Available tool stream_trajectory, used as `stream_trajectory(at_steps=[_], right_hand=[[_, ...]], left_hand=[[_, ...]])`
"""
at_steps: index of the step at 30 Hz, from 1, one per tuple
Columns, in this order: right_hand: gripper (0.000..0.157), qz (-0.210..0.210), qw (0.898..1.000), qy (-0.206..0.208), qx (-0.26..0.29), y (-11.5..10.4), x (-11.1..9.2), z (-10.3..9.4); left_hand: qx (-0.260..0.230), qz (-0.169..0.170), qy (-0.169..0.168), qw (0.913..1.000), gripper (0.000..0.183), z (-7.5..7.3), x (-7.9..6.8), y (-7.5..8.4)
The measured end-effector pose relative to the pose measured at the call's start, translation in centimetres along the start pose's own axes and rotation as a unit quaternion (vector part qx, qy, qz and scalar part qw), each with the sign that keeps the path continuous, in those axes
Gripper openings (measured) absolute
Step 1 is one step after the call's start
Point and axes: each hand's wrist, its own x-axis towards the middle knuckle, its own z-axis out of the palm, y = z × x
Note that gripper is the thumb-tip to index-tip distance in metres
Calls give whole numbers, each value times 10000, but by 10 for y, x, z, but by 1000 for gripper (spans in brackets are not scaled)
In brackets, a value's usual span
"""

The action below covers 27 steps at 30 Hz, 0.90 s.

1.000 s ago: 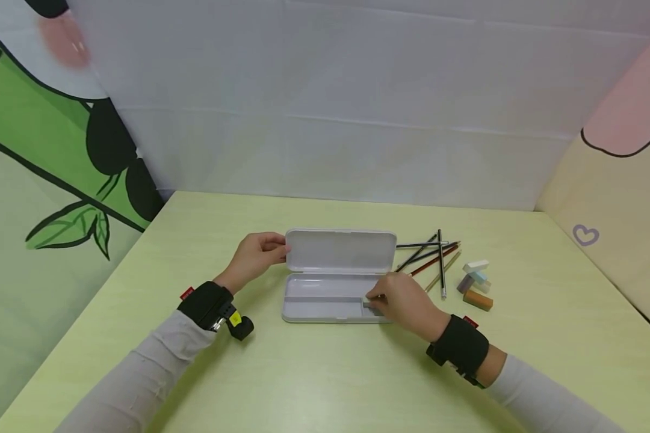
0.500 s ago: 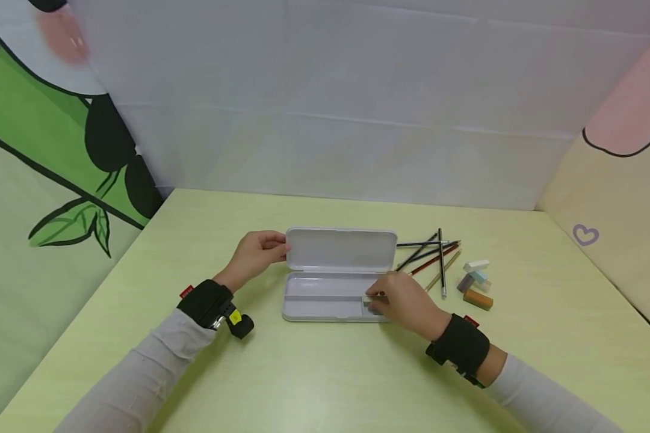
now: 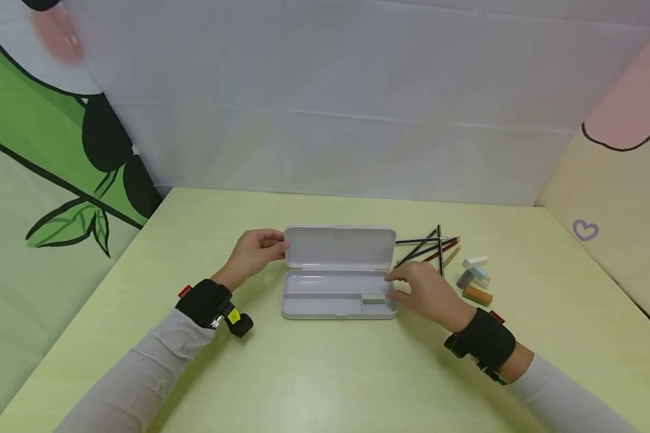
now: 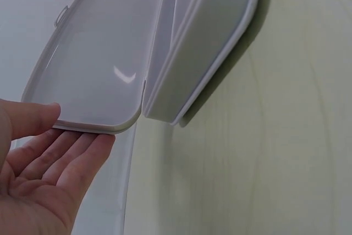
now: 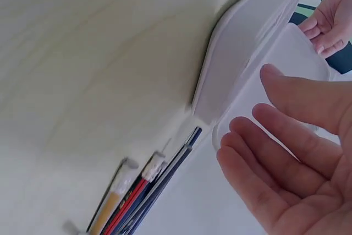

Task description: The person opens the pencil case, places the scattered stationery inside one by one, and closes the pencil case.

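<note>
Pencil case [image 3: 316,307] with its lid [image 3: 340,248] raised, mid-tabletop [image 3: 314,373] — a hand at each end.
The left hand [image 3: 256,252] pinches the lid's left end between thumb and fingers; the right hand [image 3: 432,293], thumb and fingers wide apart, is at the case's right end. A pale block [image 3: 372,298] sits in the front right compartment — pencils [image 3: 440,255] and small blocks [image 3: 477,296] lie toward the tabletop's right edge.

Pencil case [image 3: 338,281] on bench [image 3: 325,367], eraser [image 3: 373,299] inside toward 4 o'clock; pencils [image 3: 440,242] outside at 2, loose erasers [image 3: 478,273] at 3.
</note>
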Motion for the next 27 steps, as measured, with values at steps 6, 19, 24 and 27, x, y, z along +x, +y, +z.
stream_trajectory(at_steps=[6, 19, 24, 27], right_hand=[[25, 107, 9998, 135, -109, 10, -8, -11], [22, 184, 9974, 356, -591, 39, -20, -52], [27, 96, 9966, 396, -722, 60, -25, -85], [27, 248, 9966, 158, -773, 71, -29, -97]], left_hand=[[-13, -75, -13, 10000, 32, 0, 0, -3], [-2, -103, 10, 9999, 33, 1, 3, 0], [-26, -153, 32, 9999, 34, 3, 4, -3], [-41, -145, 25, 9999, 34, 2, 5, -4]])
